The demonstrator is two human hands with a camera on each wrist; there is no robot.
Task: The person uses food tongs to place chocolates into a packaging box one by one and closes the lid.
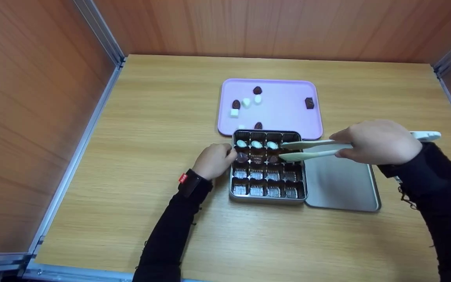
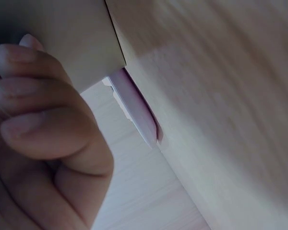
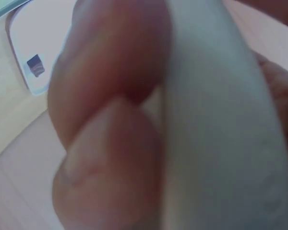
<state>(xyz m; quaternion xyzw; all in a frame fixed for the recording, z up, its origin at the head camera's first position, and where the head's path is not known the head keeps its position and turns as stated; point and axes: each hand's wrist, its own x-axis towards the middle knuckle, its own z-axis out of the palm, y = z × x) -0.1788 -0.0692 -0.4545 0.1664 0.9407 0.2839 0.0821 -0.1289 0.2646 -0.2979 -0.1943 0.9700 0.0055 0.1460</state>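
A metal tin (image 1: pixel 268 199) with a dark divided insert stands in the middle of the table. White chocolates (image 1: pixel 256 144) lie in its back row and dark chocolates (image 1: pixel 257 159) in the row in front; the two front rows show bare plastic. My left hand (image 1: pixel 214 160) grips the tin's left side, thumb at the rim; its curled fingers (image 2: pixel 43 129) show against the tin wall in the left wrist view. My right hand (image 1: pixel 382 141) holds pale green tongs (image 1: pixel 307 155), their tips apart over the right end of the chocolate rows. The tongs partly hide the compartments there.
Behind the tin lies a lilac tray (image 1: pixel 284 117) with several loose white and dark chocolates, one dark square piece (image 1: pixel 309 103) near its right edge. A flat grey metal lid (image 1: pixel 343 188) lies against the tin's right side. Wood-look panels (image 1: pixel 249 27) enclose the table.
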